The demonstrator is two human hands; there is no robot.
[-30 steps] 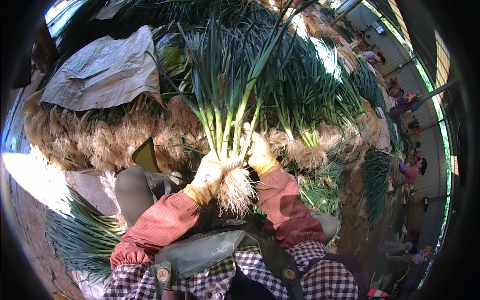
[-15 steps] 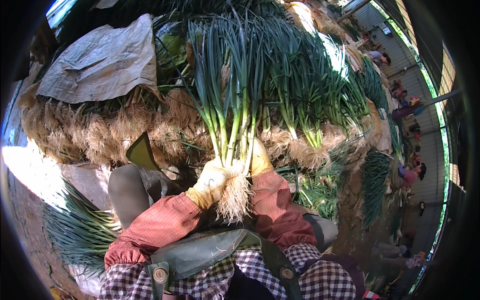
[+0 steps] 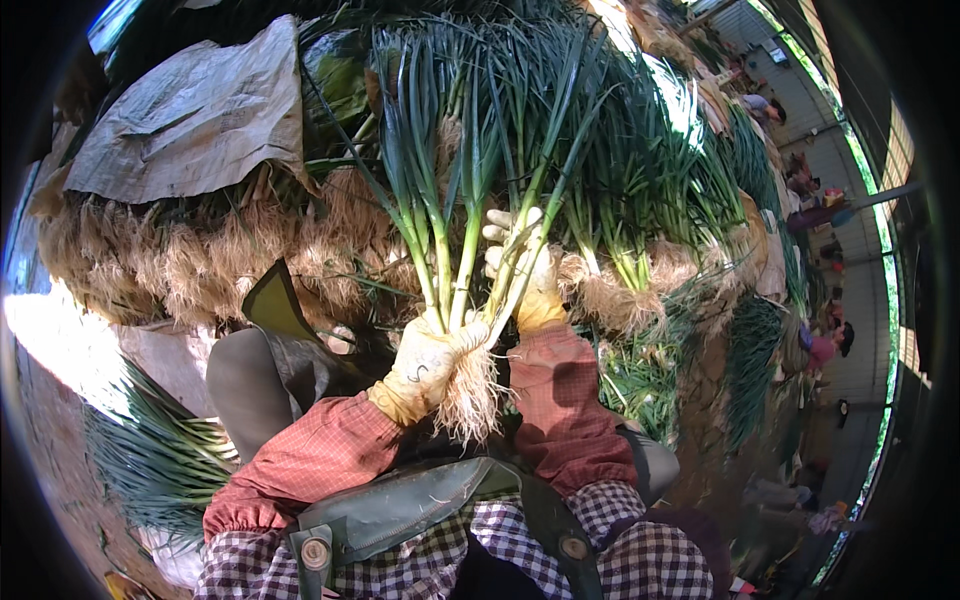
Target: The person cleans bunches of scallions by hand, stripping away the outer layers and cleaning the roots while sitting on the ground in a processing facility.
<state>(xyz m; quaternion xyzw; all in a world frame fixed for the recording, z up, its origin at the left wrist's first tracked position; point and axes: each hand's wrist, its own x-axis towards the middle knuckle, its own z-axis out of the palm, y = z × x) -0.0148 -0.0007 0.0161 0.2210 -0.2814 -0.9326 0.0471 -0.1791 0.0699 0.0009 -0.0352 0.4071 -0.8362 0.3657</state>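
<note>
My gloved left hand point(image 3: 423, 362) is closed around the lower stalks of a bunch of green onions point(image 3: 442, 265), just above their pale, stringy roots point(image 3: 468, 402). The bunch stands upright before me, dark leaves pointing away. On its right side, a couple of stalks lean right across my gloved right hand point(image 3: 541, 290). That hand's fingers curl about these stalks from behind, fingertips showing on their left; the grip looks loose. Both gloves are pale and yellowish at the cuff.
A long heap of green onions point(image 3: 640, 150) lies ahead, roots toward me. A whitish woven sheet point(image 3: 200, 115) covers its left part. Another pile of green onions point(image 3: 160, 460) lies at my left. Cut green leaves point(image 3: 640, 380) litter the ground at right. Other people point(image 3: 825, 345) are far right.
My right hand has moved up from the base of the bunch to higher on the right-hand stalks, which now lean right, apart from the others. My left hand keeps its grip.
</note>
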